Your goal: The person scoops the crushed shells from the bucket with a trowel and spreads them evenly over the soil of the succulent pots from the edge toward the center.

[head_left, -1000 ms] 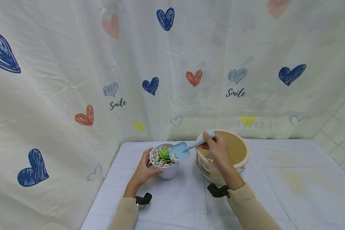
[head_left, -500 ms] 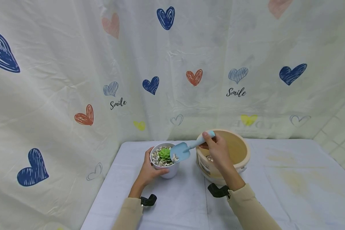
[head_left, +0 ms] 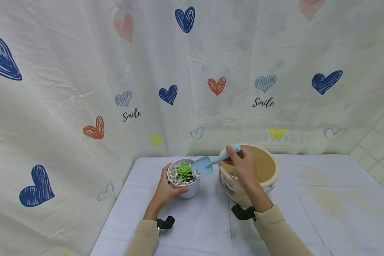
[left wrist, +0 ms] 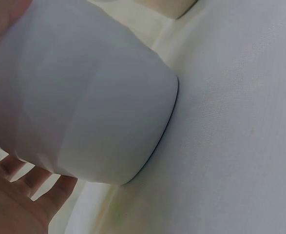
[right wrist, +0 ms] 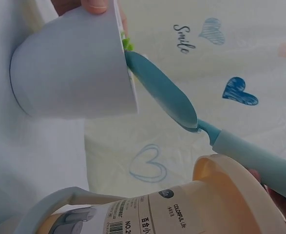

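My left hand [head_left: 164, 188] grips a white flower pot [head_left: 191, 191], thumb across its near side and fingers round the left. The pot stands upright on the table, and its wall fills much of the left wrist view. Inside it a green succulent [head_left: 184, 170] sits among pale pebbles [head_left: 176, 176]. My right hand [head_left: 244, 167] holds a light blue trowel [head_left: 201, 166] by its handle. The trowel's blade slopes down to the left over the pot's right rim, with some pebbles at its tip. In the right wrist view, the blade tip [right wrist: 135, 59] lies close by the succulent.
A cream bucket [head_left: 265, 164] with a printed label stands to the right of the pot, below my right hand. Some pebbles [head_left: 233, 175] lie in it. A white cloth [head_left: 307, 213] covers the table. Behind hangs a curtain [head_left: 192, 64] printed with hearts.
My left hand's wrist has swung a little to the right while the hand stays round the pot. The trowel's blade has drawn slightly to the right and up.
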Action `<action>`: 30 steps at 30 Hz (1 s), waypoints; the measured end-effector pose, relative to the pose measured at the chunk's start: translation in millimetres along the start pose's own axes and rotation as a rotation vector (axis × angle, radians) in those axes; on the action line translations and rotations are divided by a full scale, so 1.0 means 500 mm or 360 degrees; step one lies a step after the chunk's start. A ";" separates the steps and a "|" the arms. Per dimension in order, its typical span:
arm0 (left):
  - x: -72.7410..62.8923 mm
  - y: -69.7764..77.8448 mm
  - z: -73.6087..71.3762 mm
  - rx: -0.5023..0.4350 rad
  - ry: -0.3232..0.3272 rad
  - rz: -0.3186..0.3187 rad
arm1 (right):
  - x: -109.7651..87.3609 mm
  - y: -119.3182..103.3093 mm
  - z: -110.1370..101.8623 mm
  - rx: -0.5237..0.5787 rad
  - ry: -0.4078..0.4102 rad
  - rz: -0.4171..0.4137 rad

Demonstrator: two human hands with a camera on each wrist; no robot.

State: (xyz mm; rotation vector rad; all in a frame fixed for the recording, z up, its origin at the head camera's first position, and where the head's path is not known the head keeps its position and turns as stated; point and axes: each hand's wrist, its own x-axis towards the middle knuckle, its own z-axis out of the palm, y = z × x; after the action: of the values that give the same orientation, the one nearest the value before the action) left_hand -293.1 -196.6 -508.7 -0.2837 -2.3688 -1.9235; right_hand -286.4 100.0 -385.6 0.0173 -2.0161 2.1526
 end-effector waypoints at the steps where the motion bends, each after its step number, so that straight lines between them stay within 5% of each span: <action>1: 0.000 0.000 0.000 0.0003 0.0002 -0.0003 | -0.001 -0.001 0.000 0.0000 0.0005 -0.0009; 30: -0.001 0.006 0.005 0.0033 0.0025 -0.0014 | -0.005 0.001 0.000 -0.0137 -0.0142 -0.0172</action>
State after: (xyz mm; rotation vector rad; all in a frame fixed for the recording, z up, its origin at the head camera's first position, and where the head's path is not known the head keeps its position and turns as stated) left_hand -291.8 -193.7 -506.7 -0.2569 -2.3824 -1.8968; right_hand -284.0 99.4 -386.5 0.2084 -2.1028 2.0318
